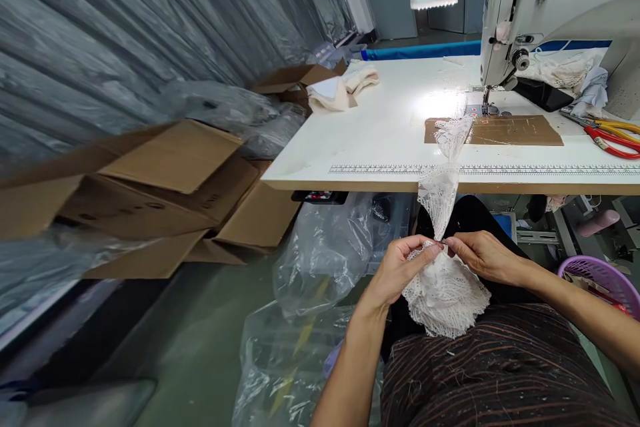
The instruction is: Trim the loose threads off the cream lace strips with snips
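Note:
White lace fabric (447, 300) lies bunched over my lap. From it a narrow lace strip (439, 197) runs up over the table edge toward the needle of the sewing machine (500, 33). My left hand (406, 268) pinches the lace between thumb and fingers, where it narrows. Facing it, my right hand (484, 256) is closed at the same spot, its fingertips almost meeting the left ones. A tiny dark thing shows between the fingertips, too small to make out. Brown tape (520, 131) covers the tabletop in front of the needle.
The white table (370, 140) has a ruler printed along its front edge. Red-handled pliers (607, 141) and yellow-handled scissors (620, 125) lie at right. Cream cloth (335, 92) rests at the left corner. Nearby stand an open cardboard box (175, 160) and a purple basket (607, 273).

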`<state>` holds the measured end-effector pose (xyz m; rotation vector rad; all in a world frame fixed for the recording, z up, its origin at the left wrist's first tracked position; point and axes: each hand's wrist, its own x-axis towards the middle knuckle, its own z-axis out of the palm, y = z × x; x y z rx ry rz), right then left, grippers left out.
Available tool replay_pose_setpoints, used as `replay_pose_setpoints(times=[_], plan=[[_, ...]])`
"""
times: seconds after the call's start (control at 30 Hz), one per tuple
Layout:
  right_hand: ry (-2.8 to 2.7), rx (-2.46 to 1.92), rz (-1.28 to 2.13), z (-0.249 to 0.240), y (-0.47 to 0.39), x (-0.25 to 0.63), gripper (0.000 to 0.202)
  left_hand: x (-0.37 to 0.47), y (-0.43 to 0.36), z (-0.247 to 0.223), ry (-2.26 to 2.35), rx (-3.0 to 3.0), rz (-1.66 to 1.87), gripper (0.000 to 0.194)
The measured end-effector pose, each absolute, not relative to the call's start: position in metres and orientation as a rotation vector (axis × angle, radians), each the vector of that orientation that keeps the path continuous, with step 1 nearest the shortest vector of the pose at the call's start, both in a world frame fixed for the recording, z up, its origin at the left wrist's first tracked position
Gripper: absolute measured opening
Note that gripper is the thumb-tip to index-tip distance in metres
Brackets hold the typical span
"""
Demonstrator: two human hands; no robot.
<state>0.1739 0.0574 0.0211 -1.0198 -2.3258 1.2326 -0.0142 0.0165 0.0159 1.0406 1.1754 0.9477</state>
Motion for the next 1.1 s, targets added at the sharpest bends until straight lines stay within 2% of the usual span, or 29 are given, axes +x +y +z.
replay_pose_setpoints(times=[0.23,0.43,0.57,0.6,0.7,0.77,0.97,1.1], plan=[[-2.304,-1.115,1.167,0.015,0.061,0.165,0.049,-0.011,0.017,0.016,1.185,0.989,0.949,0.041],[-2.089,-0.957,1.554,0.016,0.041,0.173,0.054,-0.007,0.008,0.021,1.211,0.929,0.946,0.043],[-2.272,-0.889,1.642,0.028,0.030,0.191,0.041,-0.009,0.007,0.014,1.303,1.086,0.930,0.039],[-2.335,-0.935,1.584,0.030,0.031,0.195,0.038,-0.010,0.011,0.010,1.366,1.130,0.975,0.042],[-2.379,-1.078,1.394,0.035,0.038,0.203,0.030,-0.009,0.034,0.001,1.504,1.032,1.170,0.067],[-2.289,-1.122,1.334,0.034,0.046,0.205,0.028,-0.005,0.054,0.000,1.431,0.846,1.262,0.074],[-1.932,-1.242,1.235,0.022,0.063,0.212,0.038,0.021,0.080,0.012,1.063,0.581,1.383,0.062],[-1.709,-1.283,1.198,0.010,0.069,0.216,0.043,0.021,0.056,0.012,1.044,0.580,1.237,0.050]])
